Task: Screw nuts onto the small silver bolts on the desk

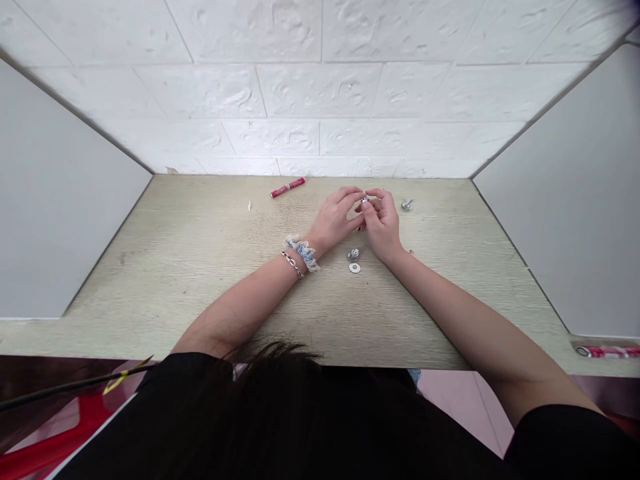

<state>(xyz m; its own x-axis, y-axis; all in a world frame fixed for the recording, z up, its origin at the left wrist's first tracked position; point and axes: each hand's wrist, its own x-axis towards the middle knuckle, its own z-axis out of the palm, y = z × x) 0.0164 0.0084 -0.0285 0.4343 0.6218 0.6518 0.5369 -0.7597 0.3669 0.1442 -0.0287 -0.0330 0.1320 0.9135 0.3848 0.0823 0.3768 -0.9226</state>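
Note:
My left hand (334, 219) and my right hand (384, 223) meet above the table, fingertips together. Between them is a small shiny metal piece (365, 199), mostly covered by the fingers, so its kind is unclear. The right thumb and fingers pinch it, while the left fingertips close on it from the other side. Just below the hands, a small bolt with metal hardware on it (354, 254) stands on the table. A flat round washer (355, 268) lies right in front of it. Another bolt with a washer (407, 205) lies to the right of my right hand.
A red marker-like tube (287, 187) lies near the back wall (290, 90). Left of it is a small white scrap (249, 206). Grey panels (60, 193) border the wooden table (185, 267) on both sides. Another red tube (610, 351) lies at the front right edge.

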